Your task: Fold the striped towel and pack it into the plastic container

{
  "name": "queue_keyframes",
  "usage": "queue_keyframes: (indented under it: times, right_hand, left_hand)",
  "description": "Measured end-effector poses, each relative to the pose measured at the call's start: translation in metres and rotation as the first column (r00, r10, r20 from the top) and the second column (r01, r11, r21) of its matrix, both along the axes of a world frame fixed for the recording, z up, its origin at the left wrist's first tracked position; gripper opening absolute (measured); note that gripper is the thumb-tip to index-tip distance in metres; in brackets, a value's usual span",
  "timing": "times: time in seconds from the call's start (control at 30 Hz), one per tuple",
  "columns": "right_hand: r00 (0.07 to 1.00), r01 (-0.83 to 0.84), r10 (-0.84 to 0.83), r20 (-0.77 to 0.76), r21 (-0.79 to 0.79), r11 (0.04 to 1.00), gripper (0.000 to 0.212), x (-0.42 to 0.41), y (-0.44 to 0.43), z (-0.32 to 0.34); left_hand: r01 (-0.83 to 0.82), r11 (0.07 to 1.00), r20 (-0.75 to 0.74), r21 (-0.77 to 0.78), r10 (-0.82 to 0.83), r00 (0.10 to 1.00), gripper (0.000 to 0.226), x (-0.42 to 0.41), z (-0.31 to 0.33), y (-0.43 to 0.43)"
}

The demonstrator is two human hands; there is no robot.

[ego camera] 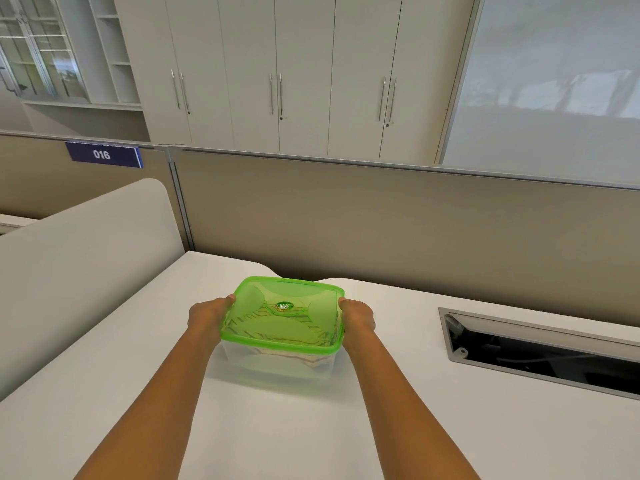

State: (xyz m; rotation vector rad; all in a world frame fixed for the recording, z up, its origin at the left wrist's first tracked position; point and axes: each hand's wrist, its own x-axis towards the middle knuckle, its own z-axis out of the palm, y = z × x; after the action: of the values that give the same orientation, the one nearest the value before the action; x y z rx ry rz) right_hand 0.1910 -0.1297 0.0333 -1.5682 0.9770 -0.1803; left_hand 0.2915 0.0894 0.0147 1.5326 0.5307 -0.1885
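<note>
Left hand (pixel 209 315) and right hand (pixel 356 316) each grip an end of the translucent green plastic lid (pixel 283 313), thumbs pressed on its rim. Beneath it, the striped towel (pixel 313 360) lies folded inside the clear plastic container (pixel 277 363). Risk: uneven pressure leaves one corner unsealed. White desk (pixel 270 431) is open all round; cable slot (pixel 540 351) sits well right.

The left hand (pixel 207 315) and right hand (pixel 356 317) grip opposite sides of the green lid (pixel 282 313) on the plastic container (pixel 277 362), the striped towel (pixel 311 360) between and below their fingertips.
</note>
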Motion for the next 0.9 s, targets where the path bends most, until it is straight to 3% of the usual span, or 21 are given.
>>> queue_keyframes:
  times: [0.17,0.4,0.67,0.9]
  right_hand:
    - [0.998,0.001,0.003,0.069,-0.056,0.998,0.037,-0.007,0.003,-0.008]
    - [0.985,0.035,-0.031,0.170,-0.020,0.999,0.048,-0.023,0.006,-0.010]
    - [0.984,-0.017,0.019,0.179,-0.015,1.000,0.042,-0.056,0.012,-0.010]
    - [0.979,-0.108,0.109,0.170,-0.010,0.994,0.033,-0.092,0.020,0.000]
  left_hand:
    - [0.023,1.000,0.027,0.009,-0.023,0.999,0.049,-0.001,-0.003,0.001]
    - [0.015,0.953,0.164,0.303,-0.068,0.984,0.050,-0.020,-0.003,-0.002]
    - [-0.051,0.924,0.302,0.379,-0.072,0.951,0.031,-0.054,0.006,-0.005]
    - [-0.018,0.894,0.285,0.448,-0.124,0.950,0.035,-0.082,0.014,0.001]
